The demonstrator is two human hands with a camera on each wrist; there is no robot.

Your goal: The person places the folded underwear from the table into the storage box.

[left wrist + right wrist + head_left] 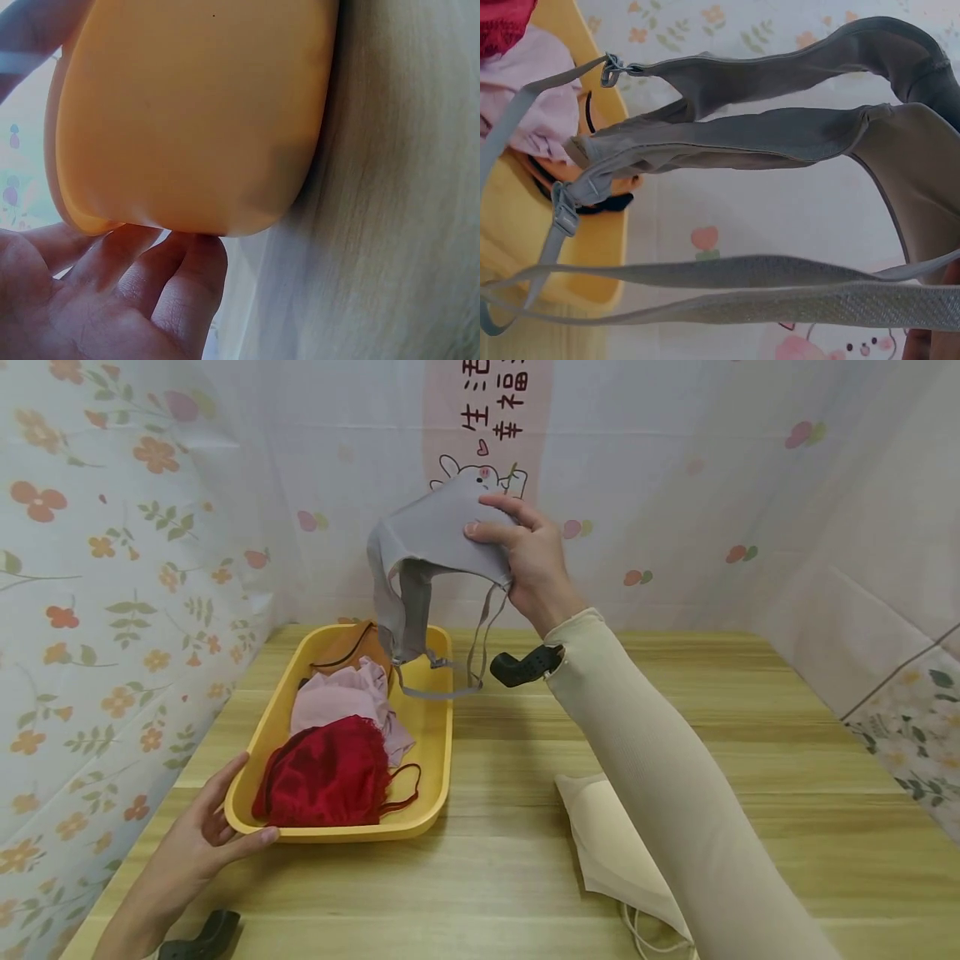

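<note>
A grey bra (442,531) hangs in the air above the back of a yellow plastic basin (442,760), pinched at one cup by my right hand (536,556). Its band and straps dangle, and the right wrist view shows the strap (780,274) and metal-looking adjusters close up. My left hand (191,843) grips the basin's near left corner, thumb along the front rim and fingers against the side wall. Inside the basin lie a red satin bra (330,777), a pale pink garment (345,697) and, at the back, an orange-brown garment (337,647) with dark edging.
On the wooden table (510,852) to the right lies a cream bra (615,839), partly hidden by my right sleeve. Floral sheeting (135,610) stands at the left and back as walls. Black wrist devices (525,666) sit at both wrists.
</note>
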